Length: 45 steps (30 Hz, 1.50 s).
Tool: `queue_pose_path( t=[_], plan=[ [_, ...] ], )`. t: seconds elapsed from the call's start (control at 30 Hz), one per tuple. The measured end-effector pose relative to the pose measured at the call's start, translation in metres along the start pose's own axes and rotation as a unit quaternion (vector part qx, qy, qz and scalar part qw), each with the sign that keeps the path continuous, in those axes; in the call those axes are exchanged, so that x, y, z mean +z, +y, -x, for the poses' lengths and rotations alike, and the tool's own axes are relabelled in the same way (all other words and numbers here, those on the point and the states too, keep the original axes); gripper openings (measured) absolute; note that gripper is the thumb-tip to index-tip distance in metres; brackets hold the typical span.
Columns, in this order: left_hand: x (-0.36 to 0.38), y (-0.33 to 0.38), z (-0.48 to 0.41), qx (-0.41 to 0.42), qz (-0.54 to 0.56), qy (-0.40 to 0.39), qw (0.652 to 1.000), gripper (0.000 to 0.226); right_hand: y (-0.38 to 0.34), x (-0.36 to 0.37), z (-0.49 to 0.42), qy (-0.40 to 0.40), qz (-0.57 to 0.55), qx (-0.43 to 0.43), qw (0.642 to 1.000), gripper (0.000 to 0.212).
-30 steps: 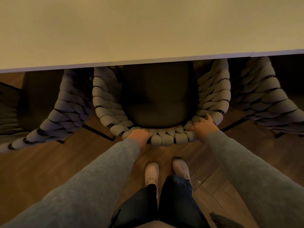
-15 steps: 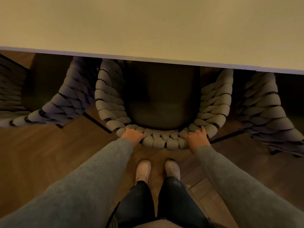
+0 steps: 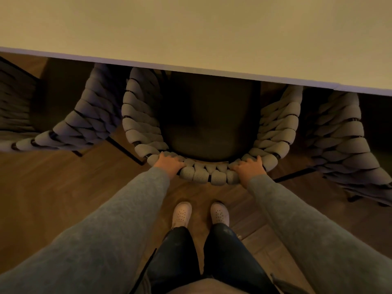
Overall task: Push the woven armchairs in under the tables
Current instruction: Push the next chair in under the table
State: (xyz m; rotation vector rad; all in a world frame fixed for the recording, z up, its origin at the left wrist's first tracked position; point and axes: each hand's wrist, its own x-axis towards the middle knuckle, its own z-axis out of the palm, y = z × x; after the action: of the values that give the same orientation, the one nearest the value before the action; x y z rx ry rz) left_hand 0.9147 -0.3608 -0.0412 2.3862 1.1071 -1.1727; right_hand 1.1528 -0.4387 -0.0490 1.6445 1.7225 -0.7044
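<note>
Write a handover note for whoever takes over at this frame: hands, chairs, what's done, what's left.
Left hand: grips the left end of the middle armchair's woven back rail.
Right hand: fingers curled over the right end of the same rail.
Middle armchair: the front of the seat is under the table edge; the rear of the seat and the back stick out.
Left armchair and right armchair: either side of it, fronts under the table, angled, untouched.
Done: middle chair partly in.
Left: probably push it a little further, then straighten the neighbours.
</note>
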Motion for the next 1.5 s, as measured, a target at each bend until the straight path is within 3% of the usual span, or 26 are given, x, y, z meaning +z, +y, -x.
queue_pose_path(
  t=[0.13, 0.23, 0.33, 0.47, 0.83, 1.1, 1.23, 1.5],
  plan=[
    [0.015, 0.002, 0.014, -0.013, 0.055, 0.078, 0.995, 0.071, -0.007, -0.027, 0.005, -0.091, -0.078, -0.003, 0.993, 0.098],
    [0.032, -0.015, 0.042, -0.023, 0.114, 0.153, 0.981, 0.084, -0.039, -0.062, 0.001, -0.074, -0.160, -0.059, 0.983, 0.110],
    [0.058, -0.050, 0.074, -0.080, 0.172, 0.197, 0.962, 0.084, -0.101, -0.097, -0.008, 0.022, -0.148, -0.120, 0.981, 0.103],
    [0.108, -0.117, 0.118, -0.178, 0.217, 0.187, 0.941, 0.086, -0.205, -0.135, -0.016, 0.105, -0.121, -0.183, 0.970, 0.091],
    [0.257, -0.355, 0.251, -0.343, 0.293, 0.125, 0.883, 0.071, -0.525, -0.205, -0.041, 0.190, 0.005, -0.253, 0.949, 0.076],
    [0.312, -0.495, 0.296, -0.401, 0.341, 0.105, 0.844, 0.067, -0.684, -0.275, -0.071, 0.222, 0.064, -0.282, 0.931, 0.075],
    [0.317, -0.577, 0.294, -0.396, 0.341, 0.115, 0.845, 0.068, -0.756, -0.319, -0.109, 0.227, 0.052, -0.284, 0.930, 0.076],
    [0.295, -0.719, 0.268, -0.315, 0.249, 0.132, 0.906, 0.080, -0.829, -0.393, -0.186, 0.170, 0.011, -0.222, 0.960, 0.082]
  ],
)
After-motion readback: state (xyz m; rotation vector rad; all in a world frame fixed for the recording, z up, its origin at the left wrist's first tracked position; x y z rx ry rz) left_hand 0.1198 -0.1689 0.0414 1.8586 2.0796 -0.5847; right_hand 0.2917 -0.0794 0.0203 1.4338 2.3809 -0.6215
